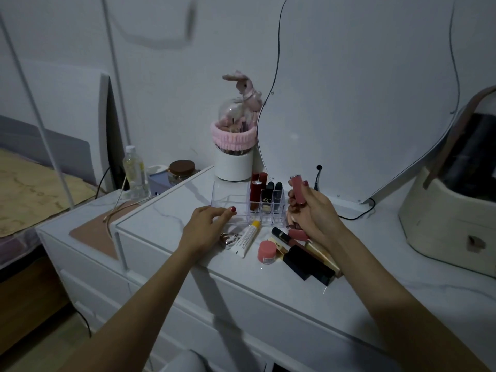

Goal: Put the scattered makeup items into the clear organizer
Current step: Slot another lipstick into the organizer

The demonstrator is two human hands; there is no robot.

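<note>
Right hand [311, 210] grip clenched round pink lipstick tube [298, 193], upright, at 3 o'clock of organizer [228, 202]. Tube light, stiff, slick (likely): hold mid-barrel. Left hand [206, 224] released, steadying organizer edge on bench [349, 304].

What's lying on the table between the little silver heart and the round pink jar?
In the head view, a white tube with a yellow cap lies slantwise between the silver heart and the pink jar.

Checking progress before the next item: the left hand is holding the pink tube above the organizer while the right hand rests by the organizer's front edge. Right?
Not quite; the hands are swapped. In the head view the right hand holds the pink tube above the organizer, while the left hand rests by the organizer's front edge.
</note>
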